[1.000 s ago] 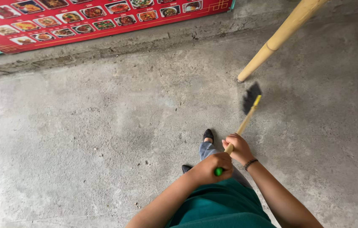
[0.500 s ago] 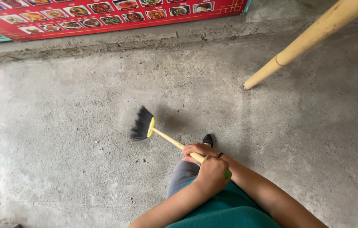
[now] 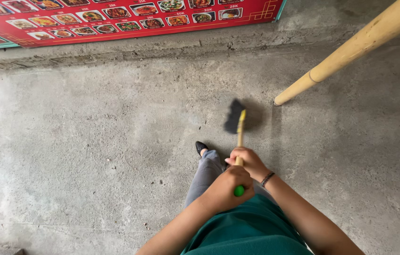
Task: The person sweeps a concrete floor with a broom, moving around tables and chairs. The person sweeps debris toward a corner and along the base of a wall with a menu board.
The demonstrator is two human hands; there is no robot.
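Down on the concrete floor [image 3: 91,156], both hands — left hand [image 3: 228,186], right hand [image 3: 249,163] — are closed round the broom [image 3: 239,137]; short, low strokes keep dust down.

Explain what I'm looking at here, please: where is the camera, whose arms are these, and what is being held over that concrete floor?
There is no machine here. The one picture comes from a camera worn on a person's head, looking straight down, so the arms coming in from the bottom edge are that person's own.

Both hands grip a broom with a yellow stick. The left hand is closed around the top of the stick, by its green end cap. The right hand grips just below it and has a dark band on the wrist. The broom's dark bristles are blurred, out in front of the person's black shoe.

Below is a bare grey concrete floor. Along the top edge a red poster with small food pictures stands at the base of the wall. At upper right a pale wooden pole slants down with its end on the floor.
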